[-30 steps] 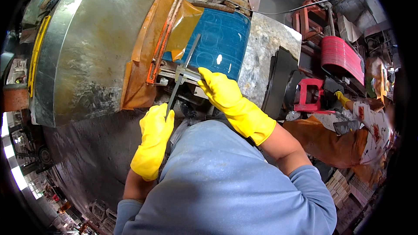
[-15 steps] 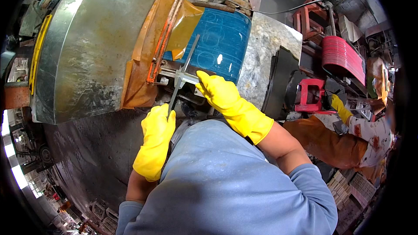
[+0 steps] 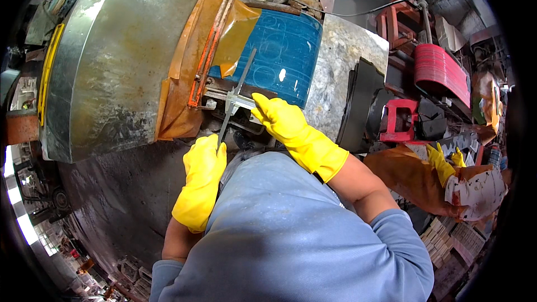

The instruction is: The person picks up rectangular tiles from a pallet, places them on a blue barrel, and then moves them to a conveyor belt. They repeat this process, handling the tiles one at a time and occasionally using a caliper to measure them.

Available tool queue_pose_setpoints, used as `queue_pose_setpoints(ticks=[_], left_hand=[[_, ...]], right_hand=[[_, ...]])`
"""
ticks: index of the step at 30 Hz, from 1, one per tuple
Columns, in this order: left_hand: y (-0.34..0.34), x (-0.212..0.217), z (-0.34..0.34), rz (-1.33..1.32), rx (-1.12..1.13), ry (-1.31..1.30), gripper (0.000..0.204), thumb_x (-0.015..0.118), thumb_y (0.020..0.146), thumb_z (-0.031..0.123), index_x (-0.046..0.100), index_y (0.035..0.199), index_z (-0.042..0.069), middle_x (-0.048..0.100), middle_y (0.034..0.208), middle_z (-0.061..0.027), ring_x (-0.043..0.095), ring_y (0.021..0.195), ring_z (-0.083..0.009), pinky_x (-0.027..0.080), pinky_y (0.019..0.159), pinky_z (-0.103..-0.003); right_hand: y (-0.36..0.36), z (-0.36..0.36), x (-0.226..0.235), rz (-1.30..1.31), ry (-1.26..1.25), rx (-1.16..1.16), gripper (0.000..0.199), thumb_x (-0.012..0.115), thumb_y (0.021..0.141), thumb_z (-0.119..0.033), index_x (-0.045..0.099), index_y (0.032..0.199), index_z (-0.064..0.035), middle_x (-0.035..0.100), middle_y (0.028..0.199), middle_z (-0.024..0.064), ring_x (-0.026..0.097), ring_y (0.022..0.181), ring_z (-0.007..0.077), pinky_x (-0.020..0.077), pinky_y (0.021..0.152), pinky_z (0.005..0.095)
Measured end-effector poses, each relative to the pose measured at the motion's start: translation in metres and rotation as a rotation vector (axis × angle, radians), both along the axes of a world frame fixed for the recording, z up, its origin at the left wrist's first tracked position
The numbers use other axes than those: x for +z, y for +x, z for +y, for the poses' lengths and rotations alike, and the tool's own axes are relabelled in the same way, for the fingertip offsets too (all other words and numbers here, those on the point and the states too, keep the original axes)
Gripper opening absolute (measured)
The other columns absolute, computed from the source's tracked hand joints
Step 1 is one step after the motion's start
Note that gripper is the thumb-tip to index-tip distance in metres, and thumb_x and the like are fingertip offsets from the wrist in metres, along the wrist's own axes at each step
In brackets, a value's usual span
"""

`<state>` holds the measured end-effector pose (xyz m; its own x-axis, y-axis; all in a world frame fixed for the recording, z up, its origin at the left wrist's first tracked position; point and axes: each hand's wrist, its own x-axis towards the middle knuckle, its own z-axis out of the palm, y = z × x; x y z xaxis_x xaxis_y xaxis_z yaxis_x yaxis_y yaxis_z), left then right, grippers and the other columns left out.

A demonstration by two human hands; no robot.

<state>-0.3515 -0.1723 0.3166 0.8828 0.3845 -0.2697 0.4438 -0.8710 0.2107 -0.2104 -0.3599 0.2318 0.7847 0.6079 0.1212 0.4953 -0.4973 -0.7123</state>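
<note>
Steel caliper: long, thin, grey rule with a sliding head near its middle; it lies slanted across the blue drum, tip pointing up toward the amber film.
Left hand: yellow rubber glove, fingers closed around the caliper's lower end.
Right hand: yellow glove, fingers pinched on the sliding head, just below the drum's edge.
Edges: orange frame close on the left; grey stone-like slab touching the drum's right side.
Room: tight between both hands; dark floor open to the left.
Nearby: another person's yellow-gloved hand well apart on the right.
</note>
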Motion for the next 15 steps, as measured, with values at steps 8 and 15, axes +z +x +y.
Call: queue_pose_setpoints(ticks=[8, 15], left_hand=[[0.001, -0.004, 0.003, 0.016, -0.027, 0.012, 0.016, 0.075, 0.093, 0.024, 0.074, 0.102, 0.01, 0.073, 0.097, -0.0164, 0.071, 0.095, -0.0412, 0.055, 0.081, -0.05], [-0.008, -0.016, 0.02, 0.006, -0.026, 0.011, 0.015, 0.074, 0.093, 0.024, 0.073, 0.098, 0.01, 0.073, 0.096, -0.0178, 0.07, 0.092, -0.0437, 0.054, 0.078, -0.051]], right_hand=[[-0.003, 0.001, -0.008, 0.051, 0.008, -0.004, 0.035, 0.068, 0.102, -0.035, 0.067, 0.13, -0.0137, 0.073, 0.092, 0.0163, 0.071, 0.082, 0.0401, 0.056, 0.068, 0.0507], [-0.008, 0.018, -0.018, 0.029, -0.045, 0.01, 0.035, 0.069, 0.101, -0.035, 0.069, 0.128, -0.0129, 0.074, 0.098, 0.0175, 0.071, 0.088, 0.0404, 0.0568, 0.072, 0.0496]])
